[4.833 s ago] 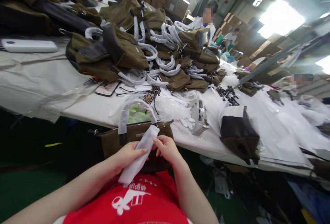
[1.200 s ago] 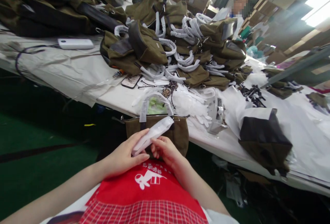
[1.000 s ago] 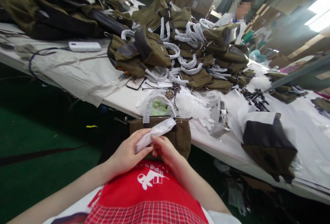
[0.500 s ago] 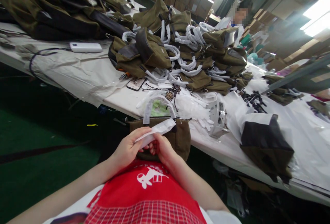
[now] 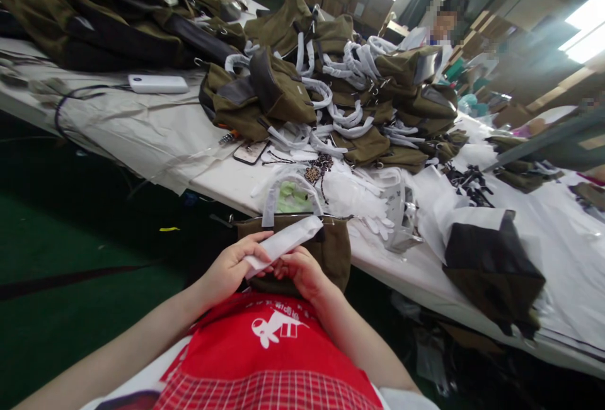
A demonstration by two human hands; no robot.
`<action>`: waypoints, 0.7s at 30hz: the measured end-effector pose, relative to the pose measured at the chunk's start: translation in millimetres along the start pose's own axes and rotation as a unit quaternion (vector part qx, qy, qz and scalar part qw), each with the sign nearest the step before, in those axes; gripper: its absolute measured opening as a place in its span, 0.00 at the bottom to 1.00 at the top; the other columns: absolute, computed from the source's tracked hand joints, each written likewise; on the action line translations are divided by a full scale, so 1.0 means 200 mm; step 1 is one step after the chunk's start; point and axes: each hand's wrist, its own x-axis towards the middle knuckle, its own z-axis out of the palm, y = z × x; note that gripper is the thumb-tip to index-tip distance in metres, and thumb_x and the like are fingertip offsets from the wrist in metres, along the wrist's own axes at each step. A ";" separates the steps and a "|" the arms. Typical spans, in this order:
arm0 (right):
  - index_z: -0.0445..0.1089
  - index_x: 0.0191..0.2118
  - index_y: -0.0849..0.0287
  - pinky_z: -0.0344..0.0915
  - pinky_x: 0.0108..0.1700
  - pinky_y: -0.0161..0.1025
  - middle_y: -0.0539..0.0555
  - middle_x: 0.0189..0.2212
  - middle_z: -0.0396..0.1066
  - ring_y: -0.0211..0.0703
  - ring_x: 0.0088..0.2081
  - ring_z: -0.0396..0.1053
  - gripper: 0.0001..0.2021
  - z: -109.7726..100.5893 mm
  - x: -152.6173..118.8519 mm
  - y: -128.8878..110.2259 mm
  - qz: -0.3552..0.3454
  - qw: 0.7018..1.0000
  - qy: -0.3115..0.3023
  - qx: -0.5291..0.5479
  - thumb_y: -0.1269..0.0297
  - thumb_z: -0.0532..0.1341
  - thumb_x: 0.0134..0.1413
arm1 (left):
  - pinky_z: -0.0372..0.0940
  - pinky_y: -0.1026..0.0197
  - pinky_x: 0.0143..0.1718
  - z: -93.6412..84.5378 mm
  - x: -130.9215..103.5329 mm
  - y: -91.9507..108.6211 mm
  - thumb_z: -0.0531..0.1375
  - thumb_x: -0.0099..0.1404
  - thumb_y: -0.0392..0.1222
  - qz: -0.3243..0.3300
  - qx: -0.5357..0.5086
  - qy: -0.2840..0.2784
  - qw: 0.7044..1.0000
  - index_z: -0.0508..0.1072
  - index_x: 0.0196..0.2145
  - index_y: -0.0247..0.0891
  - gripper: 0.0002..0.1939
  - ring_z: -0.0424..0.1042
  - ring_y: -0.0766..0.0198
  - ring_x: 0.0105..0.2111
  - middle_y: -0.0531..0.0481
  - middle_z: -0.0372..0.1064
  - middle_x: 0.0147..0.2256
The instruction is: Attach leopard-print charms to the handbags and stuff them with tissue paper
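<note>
A handle wrapped in white material [image 5: 286,243] slants across the front of an olive bag [image 5: 333,252], which rests against the table edge at my waist. My left hand [image 5: 241,260] is closed around the lower left end of the wrapped handle. Just below the wrap, my right hand [image 5: 301,270] has its fingers curled in a pinch near my left fingertips; what it pinches is too small to make out. The bag's other handle [image 5: 270,202], also wrapped in white, stands up in an arch behind, over a light green piece [image 5: 292,197].
Olive bags with wrapped handles [image 5: 283,92] are heaped on the white table [image 5: 155,139]. Nearby lie a phone [image 5: 250,152], a white power bank [image 5: 158,84], beaded cords [image 5: 317,169] and a clear holder [image 5: 401,218]. Another bag [image 5: 494,271] overhangs the edge. A person [image 5: 442,29] is beyond.
My right hand has shifted slightly right and down, off the wrapped handle, and more of the white wrap shows. My left fingers have moved slightly along it.
</note>
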 end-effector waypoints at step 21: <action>0.73 0.26 0.60 0.59 0.27 0.35 0.50 0.21 0.69 0.37 0.22 0.64 0.19 -0.14 -0.16 -0.22 -0.068 0.946 0.067 -0.309 0.46 0.63 0.50 | 0.69 0.59 0.28 0.03 0.09 -0.20 0.60 0.53 0.67 -0.124 0.024 -0.142 0.982 0.76 0.33 0.45 0.23 0.73 0.60 0.24 0.54 0.77 0.28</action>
